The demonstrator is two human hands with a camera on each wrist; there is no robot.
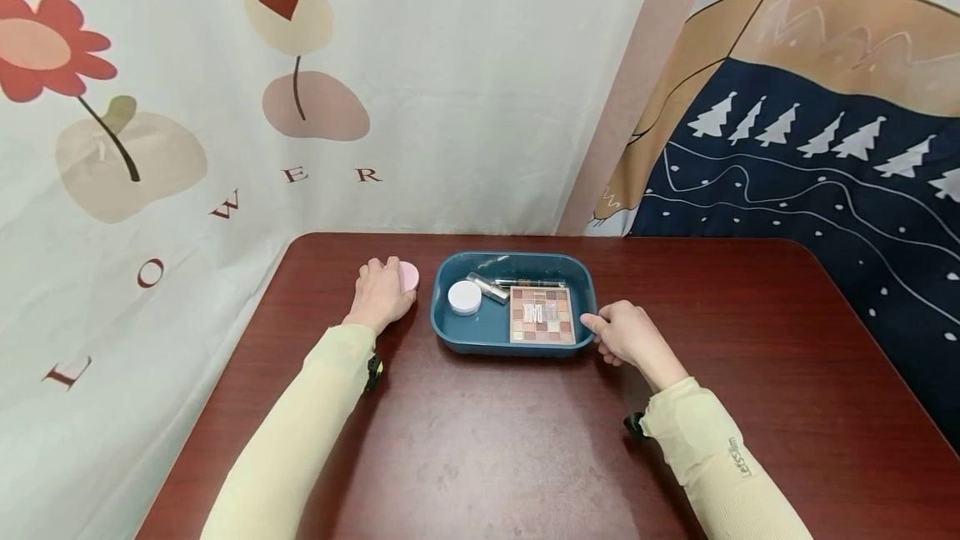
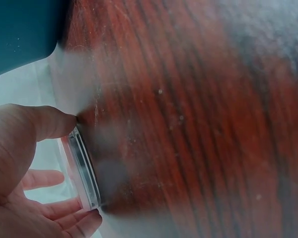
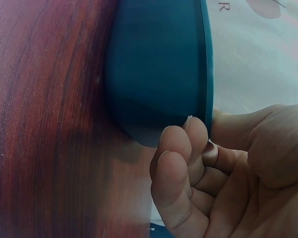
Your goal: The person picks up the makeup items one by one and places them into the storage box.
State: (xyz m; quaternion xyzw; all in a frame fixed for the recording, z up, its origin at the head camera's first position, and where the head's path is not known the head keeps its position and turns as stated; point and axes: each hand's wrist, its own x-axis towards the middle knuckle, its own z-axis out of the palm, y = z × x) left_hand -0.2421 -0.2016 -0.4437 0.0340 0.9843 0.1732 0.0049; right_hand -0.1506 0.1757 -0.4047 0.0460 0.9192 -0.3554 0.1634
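Left of the blue tray, my left hand (image 1: 378, 294) grips a round pink compact (image 1: 408, 276) at the table surface. The left wrist view shows thumb and fingers on opposite sides of the compact (image 2: 82, 168), its clear edge against the wood. My right hand (image 1: 626, 332) pinches the right rim of the blue tray (image 1: 480, 347), thumb over the edge and curled fingers outside. Inside the tray lie a white round jar (image 1: 464, 297), a short silver tube (image 1: 487, 287), a slim pencil-like stick (image 1: 528, 282) and a square eyeshadow palette (image 1: 542, 316).
The dark red wooden table (image 1: 480, 440) extends on all sides of the tray. Behind it hangs a white curtain (image 1: 465, 107) with flower prints, meeting a navy and tan printed cloth (image 1: 795, 148) at the right.
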